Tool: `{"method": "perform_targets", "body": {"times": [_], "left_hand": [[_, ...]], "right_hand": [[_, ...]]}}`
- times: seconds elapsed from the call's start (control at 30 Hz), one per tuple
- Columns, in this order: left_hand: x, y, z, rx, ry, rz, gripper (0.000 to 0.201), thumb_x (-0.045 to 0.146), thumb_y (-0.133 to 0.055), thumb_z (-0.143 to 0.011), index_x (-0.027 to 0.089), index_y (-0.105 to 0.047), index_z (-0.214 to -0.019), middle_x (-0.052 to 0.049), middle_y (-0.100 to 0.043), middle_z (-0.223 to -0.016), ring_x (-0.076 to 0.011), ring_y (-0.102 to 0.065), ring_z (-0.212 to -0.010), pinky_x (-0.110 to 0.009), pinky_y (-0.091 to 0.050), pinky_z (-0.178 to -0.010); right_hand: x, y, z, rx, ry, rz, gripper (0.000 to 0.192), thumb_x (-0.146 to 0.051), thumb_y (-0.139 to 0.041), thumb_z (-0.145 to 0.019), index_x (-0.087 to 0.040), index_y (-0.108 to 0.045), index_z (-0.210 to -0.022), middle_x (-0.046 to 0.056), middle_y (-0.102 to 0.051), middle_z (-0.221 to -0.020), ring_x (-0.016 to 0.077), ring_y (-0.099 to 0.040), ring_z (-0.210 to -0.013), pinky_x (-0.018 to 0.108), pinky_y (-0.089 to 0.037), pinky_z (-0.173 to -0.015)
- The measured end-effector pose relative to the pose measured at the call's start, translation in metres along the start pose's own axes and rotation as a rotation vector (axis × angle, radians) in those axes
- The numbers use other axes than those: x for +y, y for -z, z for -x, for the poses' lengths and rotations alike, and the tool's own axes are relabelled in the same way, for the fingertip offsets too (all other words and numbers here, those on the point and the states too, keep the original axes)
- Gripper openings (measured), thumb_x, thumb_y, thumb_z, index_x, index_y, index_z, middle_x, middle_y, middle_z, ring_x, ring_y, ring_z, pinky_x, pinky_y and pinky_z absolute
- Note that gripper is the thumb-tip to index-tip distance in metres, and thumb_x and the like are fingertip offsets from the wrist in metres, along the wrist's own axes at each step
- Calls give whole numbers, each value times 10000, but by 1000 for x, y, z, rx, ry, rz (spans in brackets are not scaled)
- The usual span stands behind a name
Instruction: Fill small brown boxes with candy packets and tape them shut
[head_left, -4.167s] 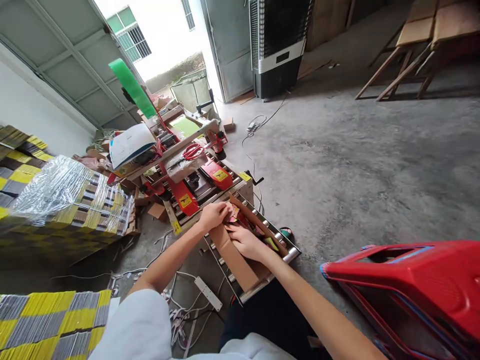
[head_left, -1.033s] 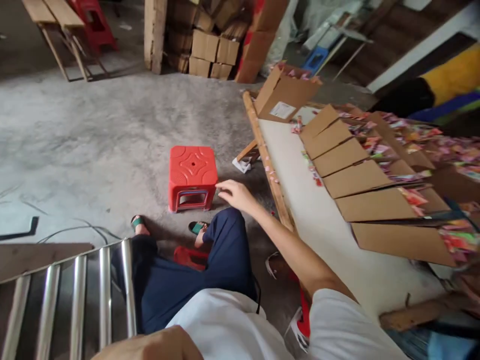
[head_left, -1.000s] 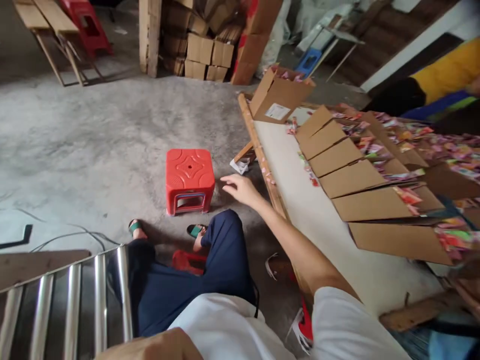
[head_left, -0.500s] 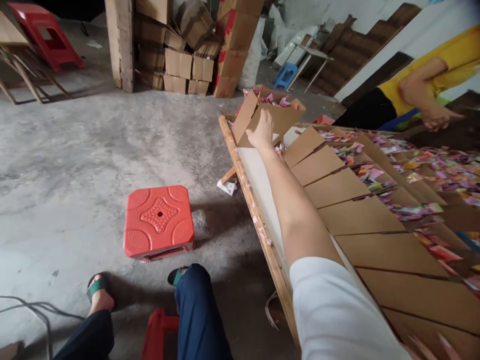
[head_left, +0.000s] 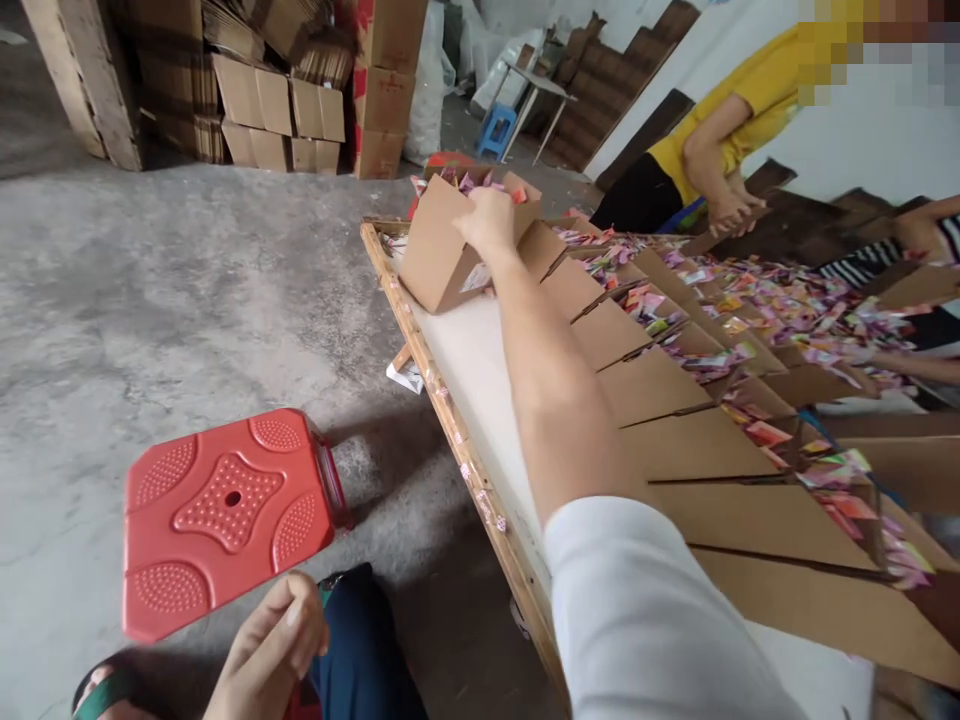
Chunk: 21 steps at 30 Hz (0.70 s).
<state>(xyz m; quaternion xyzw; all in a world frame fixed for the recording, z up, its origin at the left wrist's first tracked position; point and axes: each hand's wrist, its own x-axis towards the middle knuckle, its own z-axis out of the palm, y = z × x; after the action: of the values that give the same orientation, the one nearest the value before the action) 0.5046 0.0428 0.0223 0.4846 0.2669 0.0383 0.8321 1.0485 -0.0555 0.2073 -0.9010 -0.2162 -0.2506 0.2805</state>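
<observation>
bench (head_left: 480, 380): carries a row of open boxes | carton (head_left: 439, 255): far end of bench, packets inside | red stool (head_left: 225, 515): on floor | right hand (head_left: 487, 218): grip closed on carton's top edge | left hand (head_left: 266, 655): loosely curled, empty, near knee

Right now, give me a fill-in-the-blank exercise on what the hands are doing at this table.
1. The right hand rests on the top edge of an open ____ box filled with small packets.
2. The left hand hangs low beside a stool coloured ____.
3. The box stands at the far end of the ____, ahead of a row of open cartons.
4. The person across the table wears a ____ shirt.

Missing words: cardboard; red; table; yellow
</observation>
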Motion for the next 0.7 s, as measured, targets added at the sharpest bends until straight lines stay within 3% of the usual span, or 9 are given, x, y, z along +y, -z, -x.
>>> {"method": "perform_targets", "body": {"times": [0.1, 0.2, 0.3, 0.4, 0.47, 0.53, 0.7], "left_hand": [[-16, -3, -15, -5, 54, -105, 440, 600, -772, -741, 190, -618, -774, 37, -400, -584, -102, -357, -570, -258, -393, -631], [-30, -18, -37, -8, 70, -186, 493, 630, -808, -684, 196, -674, -874, 30, -511, -659, -113, -462, -646, -245, -428, -691], [-41, -52, -58, -85, 152, -146, 556, 673, -768, -703, 193, -700, -976, -13, -652, -821, -142, -579, -737, -258, -471, -743], [-56, -93, -64, -253, 397, -34, 657, 760, -537, -845, 151, -705, -1024, -88, -721, -936, -178, -661, -789, -280, -507, -753], [-72, -113, -54, -386, 537, 13, 791, 810, -368, -882, 114, -711, -1035, -139, -737, -988, -206, -699, -847, -287, -531, -757], [-92, -126, -34, -458, 611, 81, 850, 847, -320, -859, 117, -719, -1035, -149, -749, -994, -230, -721, -874, -302, -556, -763], [-132, -144, 31, -478, 690, 311, 724, 806, -505, -820, 166, -721, -1082, -107, -753, -913, -255, -724, -842, -354, -588, -748]], "right_hand": [[42, 55, 35, 5, 45, -27, 187, -181, -740, -696, -177, -553, -704, 25, -534, -722, 222, -557, -827, 401, -496, -852], [71, 113, 102, -26, 20, -92, 285, -223, -750, -673, -200, -468, -640, -32, -444, -621, 156, -456, -665, 319, -430, -699], [74, 165, 194, -91, 68, -155, 282, -279, -731, -697, -197, -466, -646, -43, -436, -607, 133, -414, -608, 278, -330, -616], [62, 220, 292, -142, 179, -192, 297, -324, -706, -747, -189, -466, -635, -37, -434, -635, 119, -413, -595, 261, -286, -577], [51, 259, 353, -152, 208, -219, 332, -313, -679, -817, -186, -436, -630, -40, -405, -639, 105, -403, -580, 252, -276, -554], [39, 298, 407, -156, 226, -242, 355, -274, -655, -871, -188, -397, -643, -42, -384, -643, 96, -401, -577, 243, -280, -544], [4, 379, 508, -266, 368, -298, 314, -187, -573, -954, -194, -386, -703, -35, -385, -633, 112, -425, -630, 230, -318, -580]]}}
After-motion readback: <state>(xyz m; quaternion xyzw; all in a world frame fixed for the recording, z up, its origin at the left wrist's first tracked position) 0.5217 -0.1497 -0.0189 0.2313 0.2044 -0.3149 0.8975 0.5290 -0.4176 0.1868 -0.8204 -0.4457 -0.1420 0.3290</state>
